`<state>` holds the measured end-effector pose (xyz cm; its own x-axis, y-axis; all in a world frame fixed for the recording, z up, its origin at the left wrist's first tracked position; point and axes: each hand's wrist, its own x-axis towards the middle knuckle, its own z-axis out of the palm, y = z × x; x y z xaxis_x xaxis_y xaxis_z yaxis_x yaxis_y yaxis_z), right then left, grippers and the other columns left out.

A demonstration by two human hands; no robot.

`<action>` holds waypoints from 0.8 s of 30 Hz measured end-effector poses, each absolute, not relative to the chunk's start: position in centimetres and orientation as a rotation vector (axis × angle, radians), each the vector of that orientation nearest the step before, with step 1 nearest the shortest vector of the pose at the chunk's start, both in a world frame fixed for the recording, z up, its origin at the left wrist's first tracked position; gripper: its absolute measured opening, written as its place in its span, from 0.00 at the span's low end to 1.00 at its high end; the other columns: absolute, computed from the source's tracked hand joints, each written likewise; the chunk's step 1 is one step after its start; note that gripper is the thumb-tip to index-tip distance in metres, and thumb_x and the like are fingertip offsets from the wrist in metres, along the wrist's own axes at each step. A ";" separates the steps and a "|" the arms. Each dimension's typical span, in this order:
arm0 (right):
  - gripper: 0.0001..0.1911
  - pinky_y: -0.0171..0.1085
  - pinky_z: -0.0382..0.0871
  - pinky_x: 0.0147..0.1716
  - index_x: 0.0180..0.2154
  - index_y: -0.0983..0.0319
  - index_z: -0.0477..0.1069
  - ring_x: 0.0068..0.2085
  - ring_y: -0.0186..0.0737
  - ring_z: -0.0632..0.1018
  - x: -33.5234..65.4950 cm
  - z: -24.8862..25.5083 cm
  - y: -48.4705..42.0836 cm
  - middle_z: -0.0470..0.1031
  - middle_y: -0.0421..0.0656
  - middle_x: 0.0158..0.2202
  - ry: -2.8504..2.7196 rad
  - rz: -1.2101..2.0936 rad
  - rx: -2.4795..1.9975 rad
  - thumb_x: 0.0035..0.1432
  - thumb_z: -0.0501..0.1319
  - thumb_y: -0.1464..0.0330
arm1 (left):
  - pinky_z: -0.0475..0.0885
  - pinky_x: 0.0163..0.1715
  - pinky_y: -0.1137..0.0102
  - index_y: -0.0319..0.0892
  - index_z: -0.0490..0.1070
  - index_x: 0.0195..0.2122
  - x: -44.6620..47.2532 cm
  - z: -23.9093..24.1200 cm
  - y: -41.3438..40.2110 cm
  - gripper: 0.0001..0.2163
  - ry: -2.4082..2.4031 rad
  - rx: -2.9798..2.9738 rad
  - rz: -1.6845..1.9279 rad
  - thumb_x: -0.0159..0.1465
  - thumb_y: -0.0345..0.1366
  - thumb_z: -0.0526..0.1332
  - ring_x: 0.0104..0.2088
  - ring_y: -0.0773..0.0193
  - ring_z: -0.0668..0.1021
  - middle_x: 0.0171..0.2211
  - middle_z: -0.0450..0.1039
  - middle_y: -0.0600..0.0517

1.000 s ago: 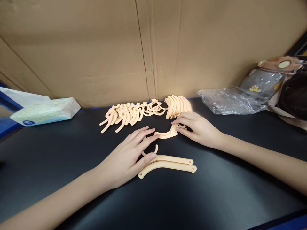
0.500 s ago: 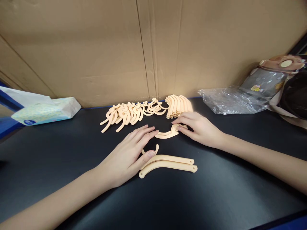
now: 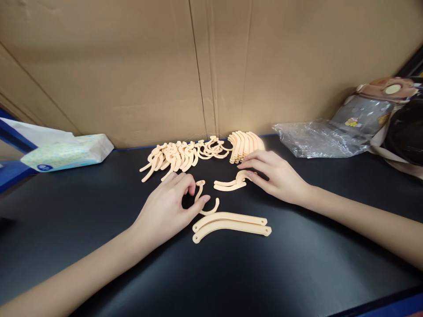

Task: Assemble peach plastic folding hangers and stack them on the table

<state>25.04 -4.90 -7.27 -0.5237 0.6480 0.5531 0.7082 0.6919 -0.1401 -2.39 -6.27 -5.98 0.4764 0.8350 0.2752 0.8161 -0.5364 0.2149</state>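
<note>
My left hand [image 3: 170,207] hovers beside a beige hook [image 3: 209,212], a loose curved part like a hanger hook. Its index finger is curled and its thumb stands apart, close to the hook, with no grip showing. My right hand [image 3: 276,176] rests at the hooked end of a pair of slim beige curved pieces [image 3: 228,187]; thumb and index finger are apart around that end, touching it lightly at most. The fingers partly hide this end. Nearer to me, two long bent beige bars [image 3: 234,224] with holes at their ends lie side by side, below the hook.
Behind my hands lie a heap of beige hooked parts [image 3: 175,156], several ring-like hooks [image 3: 213,149] and a neat row of bent bars [image 3: 246,145]. A tissue pack [image 3: 69,154] is at left. A clear plastic bag [image 3: 313,138] and a bottle [image 3: 366,110] stand right, before a cardboard wall [image 3: 132,66].
My left hand has drawn back left from the slim curved pieces, its fingers curling, uncovering the hook's upper end. My right hand stays almost where it was.
</note>
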 end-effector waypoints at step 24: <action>0.10 0.42 0.67 0.44 0.44 0.64 0.72 0.45 0.42 0.75 24.5 -7.3 -5.3 0.75 0.47 0.41 -2.290 -0.222 -0.842 0.62 0.56 0.74 | 0.62 0.27 0.71 0.45 0.62 0.36 -3.1 -6.0 -5.5 0.08 1.632 2.398 0.757 0.68 0.41 0.49 0.26 0.65 0.70 0.28 0.67 0.56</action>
